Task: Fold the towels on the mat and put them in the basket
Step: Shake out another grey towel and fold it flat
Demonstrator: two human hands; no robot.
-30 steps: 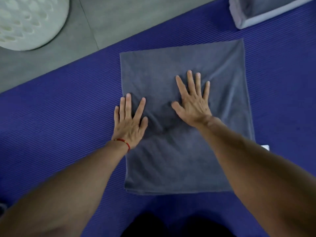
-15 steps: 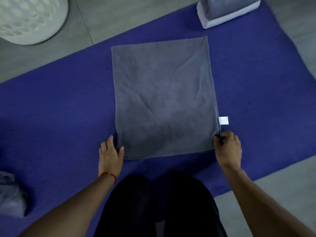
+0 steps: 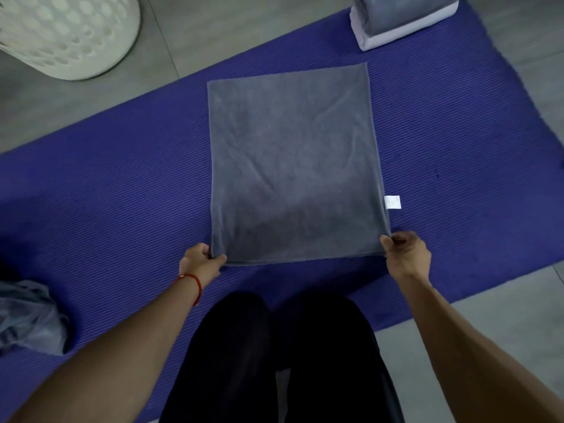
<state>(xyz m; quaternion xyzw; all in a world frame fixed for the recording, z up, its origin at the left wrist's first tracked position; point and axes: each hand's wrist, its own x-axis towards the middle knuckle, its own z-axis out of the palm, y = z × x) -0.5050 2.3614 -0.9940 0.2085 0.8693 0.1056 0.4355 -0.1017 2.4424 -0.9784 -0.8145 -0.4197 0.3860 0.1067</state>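
A grey towel [image 3: 293, 166] lies flat on the purple mat [image 3: 122, 190], folded into a tall rectangle with a small white label at its right edge. My left hand [image 3: 201, 262] pinches its near left corner. My right hand [image 3: 406, 254] pinches its near right corner. Both near corners are slightly raised off the mat. The white perforated basket [image 3: 67, 32] stands on the grey floor at the far left.
A stack of folded grey and white towels [image 3: 399, 19] sits at the mat's far right end. A crumpled light grey towel [image 3: 27, 319] lies on the mat at the left edge. My dark-clad knees [image 3: 274, 361] are at the mat's near edge.
Both hands left the towel's middle, where they pressed it flat, and drew back to its near edge. They now pinch the two near corners. The view has pulled back.
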